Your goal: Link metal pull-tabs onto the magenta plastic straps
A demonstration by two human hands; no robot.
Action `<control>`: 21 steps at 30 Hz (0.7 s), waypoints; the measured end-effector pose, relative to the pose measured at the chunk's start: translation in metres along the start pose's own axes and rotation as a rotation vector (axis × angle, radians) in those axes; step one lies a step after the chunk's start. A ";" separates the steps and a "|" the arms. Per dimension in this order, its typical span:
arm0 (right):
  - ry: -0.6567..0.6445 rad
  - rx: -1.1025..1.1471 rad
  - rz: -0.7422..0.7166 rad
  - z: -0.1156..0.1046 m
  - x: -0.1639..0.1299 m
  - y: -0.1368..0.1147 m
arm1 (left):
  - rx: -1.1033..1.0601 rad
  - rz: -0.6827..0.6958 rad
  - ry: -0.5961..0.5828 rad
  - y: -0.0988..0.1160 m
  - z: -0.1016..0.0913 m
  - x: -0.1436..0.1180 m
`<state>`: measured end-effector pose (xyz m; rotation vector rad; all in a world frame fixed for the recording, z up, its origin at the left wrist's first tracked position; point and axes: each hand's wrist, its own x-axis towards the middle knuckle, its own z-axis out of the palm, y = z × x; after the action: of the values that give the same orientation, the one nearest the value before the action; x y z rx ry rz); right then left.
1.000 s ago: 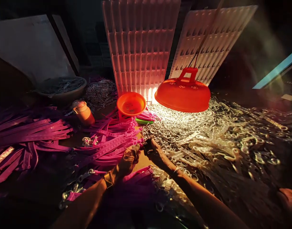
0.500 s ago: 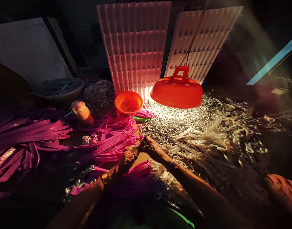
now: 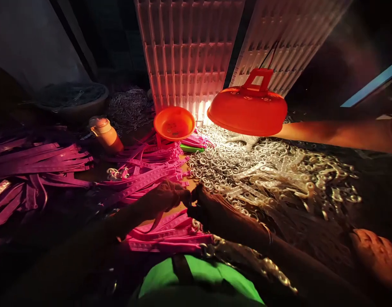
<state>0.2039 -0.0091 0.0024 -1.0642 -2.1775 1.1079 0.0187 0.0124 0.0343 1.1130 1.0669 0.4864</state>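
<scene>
My left hand [image 3: 168, 195] and my right hand [image 3: 206, 207] meet fingertip to fingertip at the centre, both closed and in shadow. A pink strap [image 3: 156, 221] hangs from my left hand, curving down over the straps below. Whatever my right fingers pinch is too dark and small to make out. Beneath my hands lies a bundle of pink straps [image 3: 173, 228], some with metal ring-ended clips. Beyond my left hand is another pile of pink straps [image 3: 151, 181]. A large heap of metal clips [image 3: 211, 166] spreads beyond my right hand.
An orange lamp [image 3: 247, 111] hangs low over the clips; another person's arm [image 3: 336, 135] reaches in beneath it. Around stand an orange bowl [image 3: 174, 123], an orange bottle [image 3: 106, 135] and ribbed panels [image 3: 189, 55]. Purple-looking straps [image 3: 39, 166] lie left. Someone's hand or foot [image 3: 376, 251] rests right.
The view has tilted down and my hands have darkened. A strap now shows hanging from my left hand. Another person's arm has come in from the right under the lamp.
</scene>
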 end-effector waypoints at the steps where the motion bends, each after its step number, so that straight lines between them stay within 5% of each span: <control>1: -0.015 -0.035 0.017 0.003 -0.010 -0.006 | 0.045 0.017 -0.069 -0.004 0.000 -0.003; 4: -0.067 -0.125 0.104 0.014 -0.040 -0.016 | 0.072 0.024 -0.225 -0.029 0.007 -0.010; 9: -0.086 -0.184 0.214 0.027 -0.077 -0.020 | -0.184 -0.052 -0.223 -0.067 0.032 -0.023; 15: -0.018 -0.042 0.167 0.042 -0.087 -0.018 | -0.186 -0.086 -0.258 -0.064 0.048 -0.049; 21: -0.131 0.155 0.154 0.040 -0.084 -0.020 | -0.353 -0.109 -0.283 -0.077 0.054 -0.051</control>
<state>0.2171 -0.1028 -0.0093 -1.1325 -2.0953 1.4278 0.0299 -0.0845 -0.0091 0.7794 0.7544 0.3977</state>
